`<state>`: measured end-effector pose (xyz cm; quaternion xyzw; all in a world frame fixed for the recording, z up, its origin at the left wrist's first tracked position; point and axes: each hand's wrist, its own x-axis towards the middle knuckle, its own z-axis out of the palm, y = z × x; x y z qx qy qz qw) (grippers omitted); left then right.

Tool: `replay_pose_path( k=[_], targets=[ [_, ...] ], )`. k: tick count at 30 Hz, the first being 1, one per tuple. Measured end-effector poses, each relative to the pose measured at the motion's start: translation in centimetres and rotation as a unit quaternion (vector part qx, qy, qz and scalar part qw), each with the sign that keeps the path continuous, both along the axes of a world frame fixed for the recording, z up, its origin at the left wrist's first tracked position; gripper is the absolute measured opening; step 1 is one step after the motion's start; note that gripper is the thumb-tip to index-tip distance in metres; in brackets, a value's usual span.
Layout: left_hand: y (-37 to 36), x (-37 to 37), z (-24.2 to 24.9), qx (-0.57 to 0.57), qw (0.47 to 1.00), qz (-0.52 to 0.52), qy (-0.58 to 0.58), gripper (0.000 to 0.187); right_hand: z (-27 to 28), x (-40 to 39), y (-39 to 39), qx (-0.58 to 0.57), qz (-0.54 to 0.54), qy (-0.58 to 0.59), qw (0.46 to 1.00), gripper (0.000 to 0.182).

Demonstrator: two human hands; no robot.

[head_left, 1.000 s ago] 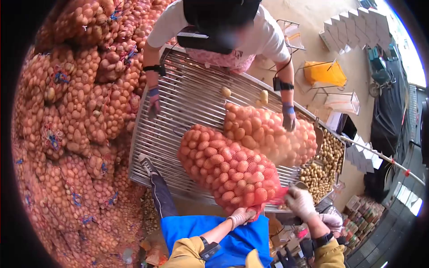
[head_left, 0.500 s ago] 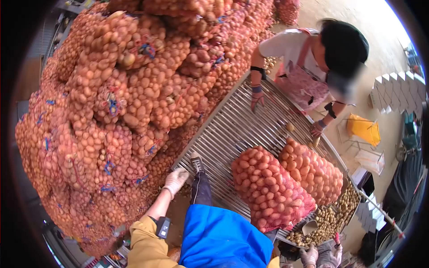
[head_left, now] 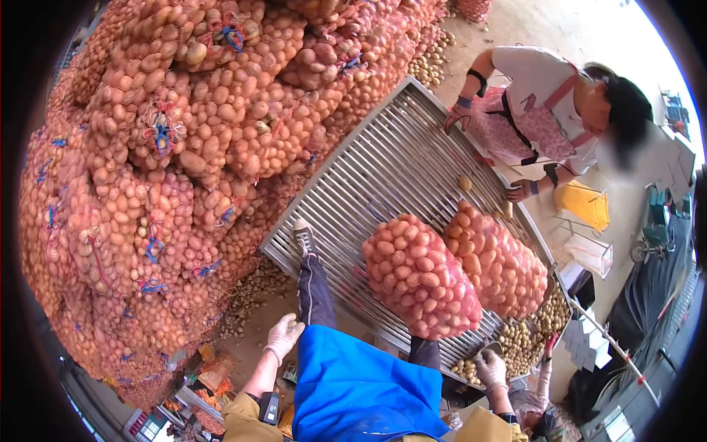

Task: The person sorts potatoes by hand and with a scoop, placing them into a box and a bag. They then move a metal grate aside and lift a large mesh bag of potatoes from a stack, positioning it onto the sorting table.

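My left hand (head_left: pixel 285 337), in a pale glove, hangs beside my blue apron (head_left: pixel 361 383), its fingers loosely apart with nothing in them. Across the lower right, my gloved right hand (head_left: pixel 491 370) is curled at the near end of a grey scoop (head_left: pixel 491 348), whose handle is hidden by the fingers. Small loose potatoes (head_left: pixel 524 340) lie around it in the low end of the slatted metal rack (head_left: pixel 353 177). Two full net sacks of potatoes, a nearer one (head_left: pixel 421 276) and a farther one (head_left: pixel 495 258), rest on the slats beside my raised foot (head_left: pixel 303 237).
A tall heap of potato sacks (head_left: pixel 169 177) fills the left. At the rack's far side stands a co-worker (head_left: pixel 526 110) with hands by its edge. Another person (head_left: pixel 541 390) is at the lower right. A yellow bag (head_left: pixel 582 205) hangs on a stand behind.
My left hand has drawn back from the rack's corner toward my apron. My right hand has reached up to the scoop. The co-worker has straightened and moved a hand to the rack's far edge.
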<state>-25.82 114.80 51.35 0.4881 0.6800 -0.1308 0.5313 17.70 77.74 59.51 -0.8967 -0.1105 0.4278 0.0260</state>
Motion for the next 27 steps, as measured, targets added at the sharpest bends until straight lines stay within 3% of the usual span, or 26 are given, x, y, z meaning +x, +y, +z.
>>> replay_pose_path(
  k=[2, 3, 4, 5, 7, 8, 9, 10, 13, 16, 19, 20, 22, 23, 24, 25, 26, 27],
  targets=[
    [0.1, 0.8, 1.0, -0.017, 0.999, 0.035, -0.026, 0.048, -0.7, -1.9, -3.0, -0.057, -0.008, 0.034, 0.998, 0.031],
    [0.2, 0.9, 1.3, 0.006, 0.997, 0.063, -0.047, 0.048, -0.6, -2.3, -2.6, -0.080, -0.070, 0.102, 0.989, 0.035],
    [0.1, 1.2, 1.3, 0.031, 0.992, 0.096, -0.070, 0.047, -1.2, -2.7, -2.9, -0.082, 0.010, 0.108, 0.991, 0.038],
    [-0.3, 0.1, 1.1, 0.029, 0.997, 0.060, -0.045, 0.045, -1.6, -2.8, -2.8, -0.072, 0.015, 0.116, 0.991, 0.037],
    [-0.9, -0.2, 1.9, 0.029, 0.998, 0.047, -0.029, 0.044, -1.7, -2.7, 0.2, -0.014, 0.010, 0.130, 0.991, 0.035],
    [-0.4, -0.7, 2.0, 0.024, 0.999, 0.027, -0.014, 0.043, 1.4, -1.9, 6.0, -0.010, -0.014, 0.144, 0.989, 0.032],
    [-0.5, -2.1, 0.8, 0.004, 0.981, 0.181, -0.070, 0.044, -0.3, -1.5, 5.4, 0.034, 0.004, 0.150, 0.988, 0.031],
    [0.2, -1.3, 1.7, 0.060, 0.994, 0.080, -0.054, 0.045, 0.1, -1.1, 7.8, 0.075, 0.023, 0.155, 0.985, 0.031],
    [3.9, -2.9, 0.3, 0.093, 0.987, 0.104, -0.073, 0.049, -0.1, 1.3, 11.3, 0.095, 0.113, 0.099, 0.984, 0.029],
    [13.9, -3.8, 3.0, 0.197, 0.976, 0.077, -0.058, 0.047, 1.5, 2.6, 17.6, 0.065, 0.207, 0.049, 0.975, 0.029],
    [28.8, -7.6, 6.5, 0.408, 0.913, -0.023, -0.002, 0.042, 2.3, 3.4, 21.2, 0.067, 0.201, 0.031, 0.977, 0.029],
    [34.0, -8.0, 9.7, 0.447, 0.893, -0.038, 0.024, 0.038, 3.3, 3.6, 22.5, 0.047, 0.129, 0.121, 0.983, 0.036],
    [43.2, -10.1, 15.3, 0.553, 0.821, -0.111, 0.090, 0.034, 5.1, 1.3, 26.1, 0.122, 0.159, 0.086, 0.976, 0.032],
    [47.1, -14.0, 14.2, 0.623, 0.757, -0.128, 0.151, 0.034, 5.7, -0.5, 28.4, 0.117, 0.158, 0.077, 0.977, 0.029],
    [50.2, -14.9, 17.7, 0.575, 0.769, -0.125, 0.249, 0.039, 2.3, -0.6, 26.6, 0.246, 0.406, -0.039, 0.879, 0.032],
    [52.7, -16.6, 19.7, 0.651, 0.647, -0.159, 0.364, 0.044, 9.7, -4.9, 36.2, 0.063, 0.146, 0.075, 0.984, 0.032],
    [54.3, -18.3, 22.3, 0.591, 0.673, -0.152, 0.418, 0.054, 8.3, -5.7, 36.5, 0.096, 0.091, 0.124, 0.983, 0.037],
    [55.5, -19.9, 24.5, 0.603, 0.636, -0.171, 0.450, 0.058, 10.8, -7.6, 41.1, 0.046, 0.145, 0.107, 0.983, 0.041]
  ],
)
